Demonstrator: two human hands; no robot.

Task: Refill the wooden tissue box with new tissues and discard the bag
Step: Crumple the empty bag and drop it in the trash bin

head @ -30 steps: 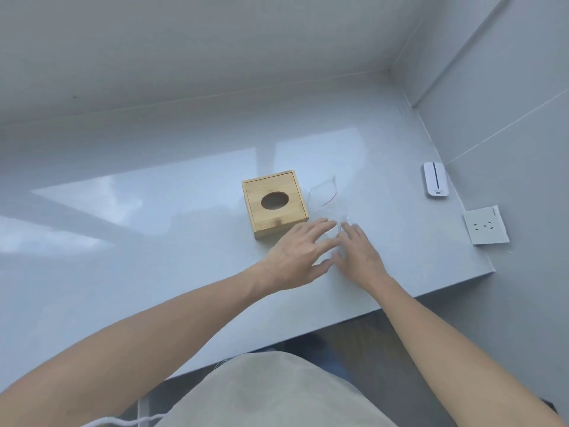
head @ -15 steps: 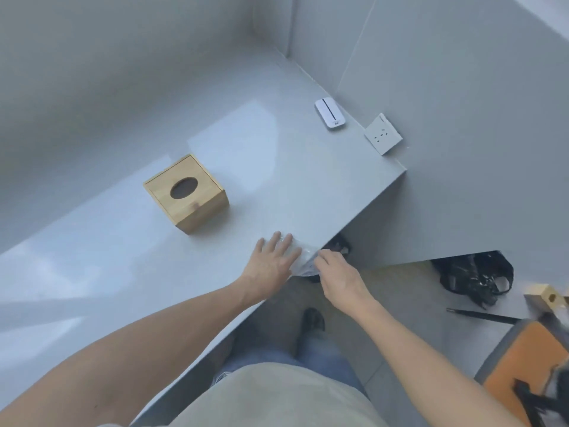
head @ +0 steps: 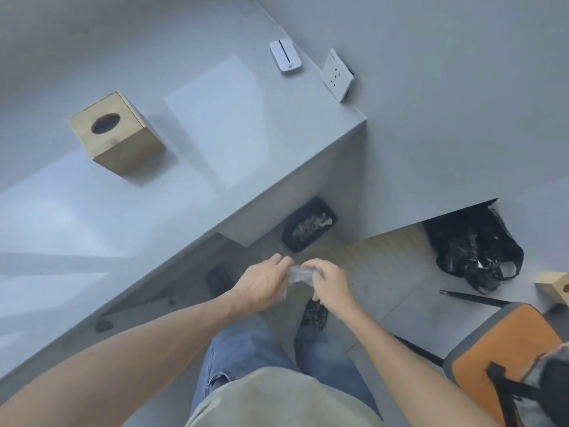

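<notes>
The wooden tissue box [head: 115, 132] stands on the grey counter [head: 215, 124], its oval top hole dark. Off the counter's front edge, above the floor, my left hand [head: 261, 283] and my right hand [head: 331, 283] both grip a crumpled clear plastic bag [head: 298, 274] between them. A black waste bin [head: 309, 224] holding crumpled scraps sits on the floor under the counter, just beyond my hands.
A white device [head: 285, 56] and a white wall socket [head: 337, 75] are at the counter's far right. A black plastic bag [head: 474, 245] lies on the floor at right, near an orange chair seat [head: 505, 346] and a small wooden block [head: 555, 291].
Both hands pulled the clear bag off the counter and bunched it up over the floor. My view swung right and down, revealing the waste bin under the counter.
</notes>
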